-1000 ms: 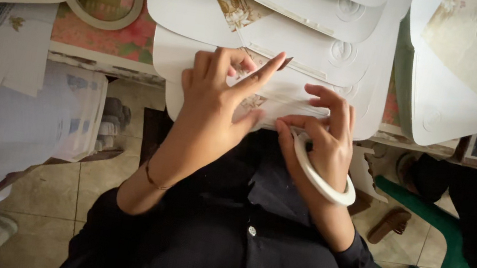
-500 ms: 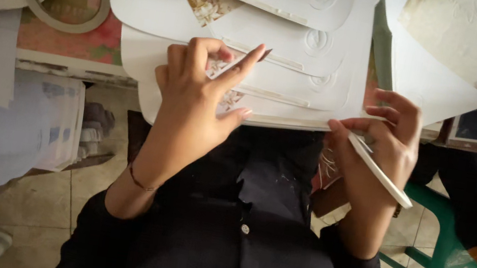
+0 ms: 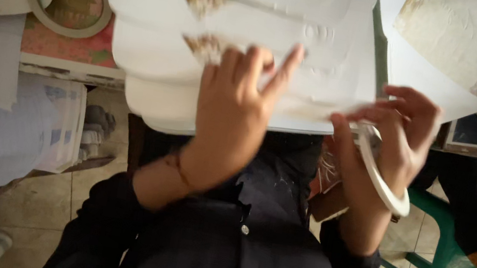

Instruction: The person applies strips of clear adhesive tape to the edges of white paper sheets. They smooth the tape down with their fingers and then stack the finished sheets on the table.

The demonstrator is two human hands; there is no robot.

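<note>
A stack of white card sheets [image 3: 227, 81], curved at the edges and overlapped like scales, with brownish patterned patches showing between layers, lies on the table edge just above the person's lap, and the left hand [image 3: 234, 120] rests on its near edge, fingers pressed together and stretched up, the forefinger slightly apart. The right hand [image 3: 397, 140] holds a white tape roll [image 3: 382, 176] at the stack's right edge, thumb and fingers pinching its rim. Since half a second ago the stack sits closer and larger in view, and the right hand has moved up toward its edge.
</note>
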